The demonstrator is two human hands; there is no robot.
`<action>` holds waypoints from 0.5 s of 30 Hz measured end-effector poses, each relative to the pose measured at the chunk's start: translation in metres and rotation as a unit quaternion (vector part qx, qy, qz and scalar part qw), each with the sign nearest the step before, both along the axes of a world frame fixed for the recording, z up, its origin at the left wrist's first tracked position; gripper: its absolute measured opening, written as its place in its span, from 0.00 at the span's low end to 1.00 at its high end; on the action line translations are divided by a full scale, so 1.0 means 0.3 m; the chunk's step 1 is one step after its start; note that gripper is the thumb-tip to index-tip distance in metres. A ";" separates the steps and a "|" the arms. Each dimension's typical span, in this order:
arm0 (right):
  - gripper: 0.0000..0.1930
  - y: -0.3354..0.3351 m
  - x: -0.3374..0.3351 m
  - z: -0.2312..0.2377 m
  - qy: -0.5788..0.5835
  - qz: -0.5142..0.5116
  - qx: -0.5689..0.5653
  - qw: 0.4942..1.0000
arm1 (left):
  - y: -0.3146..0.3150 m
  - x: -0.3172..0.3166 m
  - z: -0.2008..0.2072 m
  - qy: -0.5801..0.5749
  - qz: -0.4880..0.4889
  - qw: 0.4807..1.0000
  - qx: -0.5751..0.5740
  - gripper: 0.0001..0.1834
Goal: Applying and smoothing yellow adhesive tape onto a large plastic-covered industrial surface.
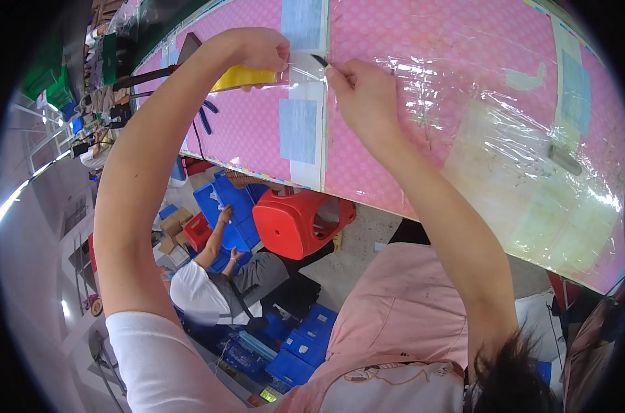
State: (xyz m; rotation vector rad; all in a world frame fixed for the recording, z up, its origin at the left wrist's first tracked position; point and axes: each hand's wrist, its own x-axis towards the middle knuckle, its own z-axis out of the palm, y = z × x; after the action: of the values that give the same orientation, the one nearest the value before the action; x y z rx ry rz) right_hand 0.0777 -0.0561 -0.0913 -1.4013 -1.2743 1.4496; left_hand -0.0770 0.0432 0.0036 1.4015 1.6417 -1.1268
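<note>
My left hand (261, 49) is closed over the table, its fingers curled at a yellow, band-like thing (238, 78). Fingertips show below that thing's lower edge; its exact kind is hard to tell. Facing it, my right hand (362, 86) pinches a slim tool with a dark pointed tip (319, 60). The tip points left, over a pale strip (305, 77) between two light-blue patches, the nearer patch (298, 129) and the farther patch (302, 24). Pink dotted sheeting under clear film covers the table (367, 162).
Blue-handled pliers or cutters (208, 115) lie left on the table. A grey oblong piece (565, 160) is on the right. Below the near edge stands a red stool (292, 224). A person in a white shirt (206, 292) works among blue bins (226, 206) on the left.
</note>
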 end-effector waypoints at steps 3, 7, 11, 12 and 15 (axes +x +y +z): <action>0.13 0.012 -0.031 -0.004 -0.039 0.033 0.016 0.999 | -0.007 0.011 -0.001 -0.008 -0.006 1.000 0.019 0.13; 0.11 0.042 -0.055 0.010 -0.069 0.055 -0.026 0.996 | -0.009 0.010 -0.001 -0.019 0.002 0.999 0.032 0.13; 0.12 0.048 -0.070 0.000 -0.067 0.069 -0.025 0.995 | -0.013 -0.001 -0.015 -0.021 -0.041 0.998 0.042 0.11; 0.12 0.047 -0.071 -0.003 -0.064 0.068 -0.026 0.995 | -0.016 0.002 -0.015 -0.023 -0.053 0.997 0.045 0.10; 0.12 0.048 -0.085 -0.014 -0.101 0.079 -0.021 0.992 | -0.021 0.007 -0.013 -0.030 -0.072 0.996 0.050 0.09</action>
State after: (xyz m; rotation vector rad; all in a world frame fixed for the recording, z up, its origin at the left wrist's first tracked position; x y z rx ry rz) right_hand 0.0522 -0.0415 -0.0956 -1.5359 -1.5182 1.4751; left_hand -0.0750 0.0367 -0.0003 1.6246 1.5941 -1.0854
